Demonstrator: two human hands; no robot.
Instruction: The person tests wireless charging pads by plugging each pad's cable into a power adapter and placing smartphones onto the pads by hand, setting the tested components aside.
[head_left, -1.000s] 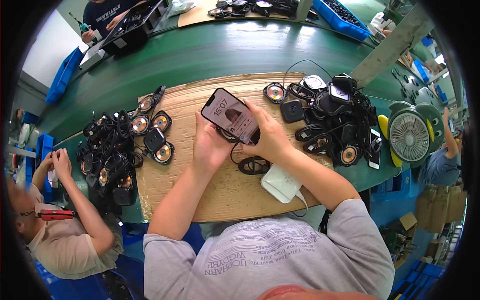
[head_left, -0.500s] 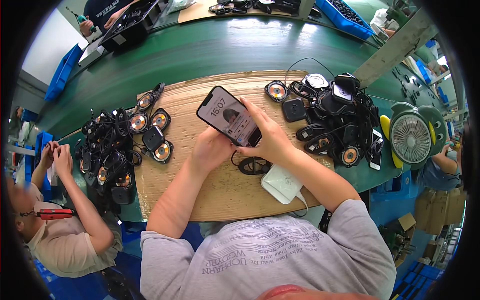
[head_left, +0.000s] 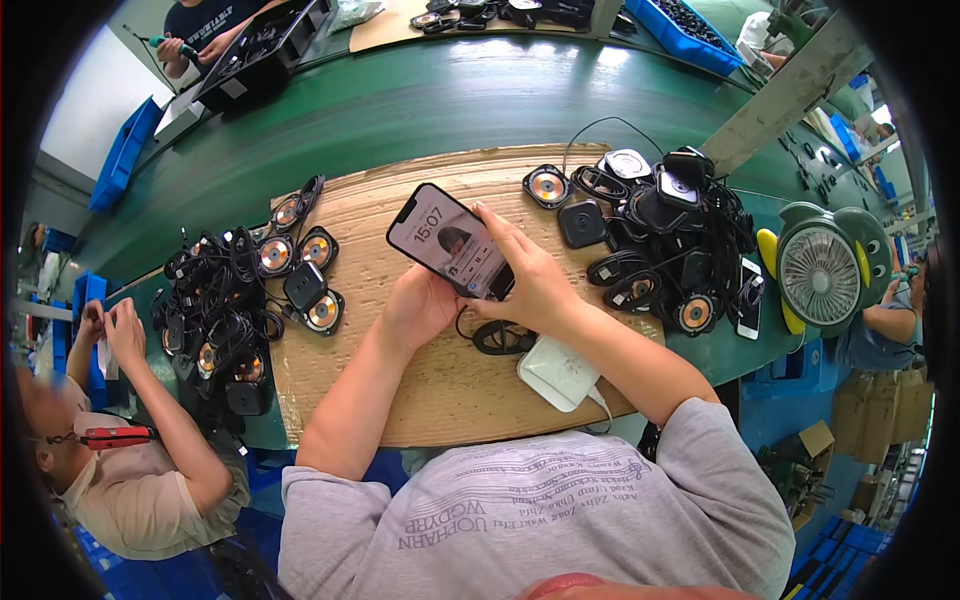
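A smartphone (head_left: 452, 240) with a lit lock screen is held tilted over the cardboard sheet (head_left: 400, 405). My left hand (head_left: 418, 306) is closed round its lower left part, with some fingers hidden underneath. My right hand (head_left: 535, 284) grips its right edge and lower corner. Whether something lies under the phone cannot be seen. Just below my right hand lies a coiled black cable (head_left: 500, 338), beside a white square box (head_left: 558, 374) with a white cord.
Piles of black charger pads with coiled cables lie to the left (head_left: 225, 300) and right (head_left: 665, 235), some showing copper coils. A white phone (head_left: 749, 298) and a green fan (head_left: 820, 268) stand at right. A grey post (head_left: 790, 95) slants nearby. Co-workers sit left and far.
The view has shifted slightly. The phone stays in both hands, its screen lit, with little change in my grip. At the far left, more of a co-worker's hand and tool shows.
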